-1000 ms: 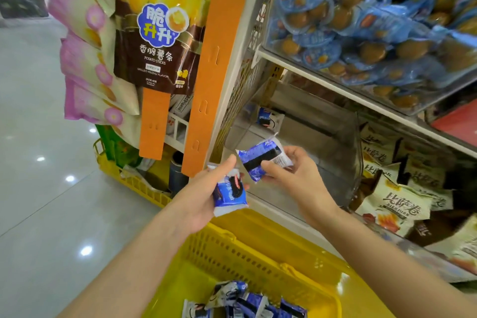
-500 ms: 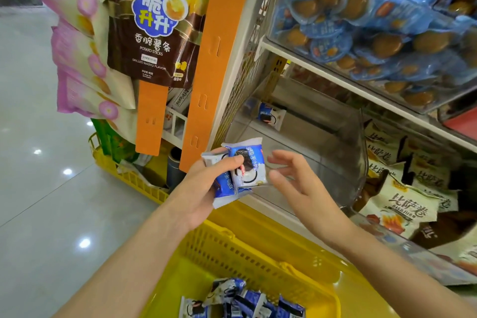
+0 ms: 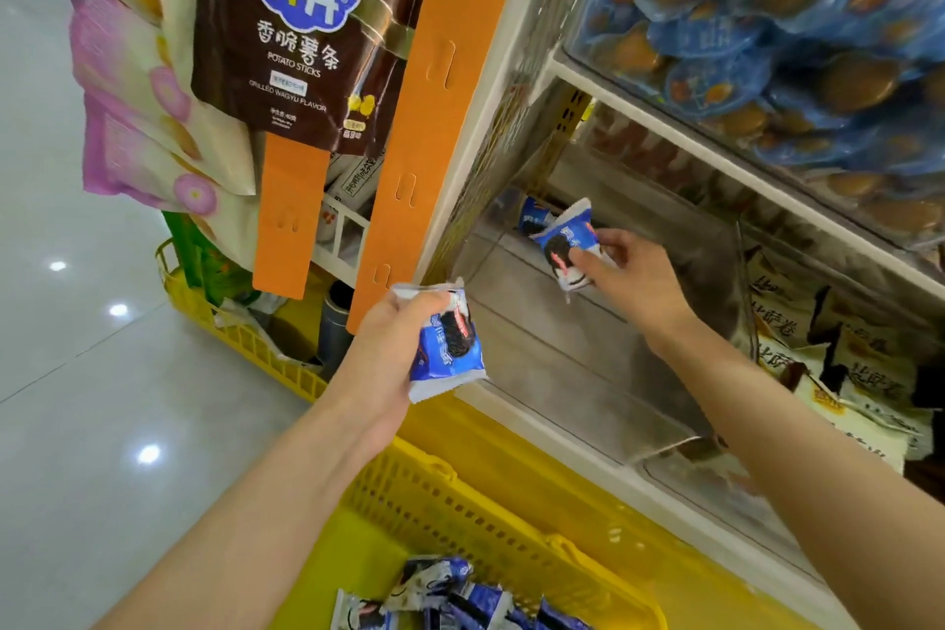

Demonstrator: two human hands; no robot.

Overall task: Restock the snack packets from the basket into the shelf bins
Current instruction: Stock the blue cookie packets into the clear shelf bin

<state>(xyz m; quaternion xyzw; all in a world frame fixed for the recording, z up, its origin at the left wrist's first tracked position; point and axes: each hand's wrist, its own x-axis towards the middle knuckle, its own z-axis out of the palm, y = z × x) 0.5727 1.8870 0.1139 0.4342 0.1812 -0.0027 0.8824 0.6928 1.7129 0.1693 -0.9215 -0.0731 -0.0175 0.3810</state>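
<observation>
Head: left hand (image 3: 381,358) and right hand (image 3: 634,281) grip packets (image 3: 450,343); basket (image 3: 460,517) cropped.

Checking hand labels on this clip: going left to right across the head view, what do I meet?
Pink flowered bags → left hand → blue packet it grips → second blue packet → right hand pinching it → beige snack bags.

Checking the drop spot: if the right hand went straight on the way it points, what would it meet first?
Likely the lone packet at the back of the clear bin; the held packet in the right hand would touch it first. Depth is unclear.
</observation>
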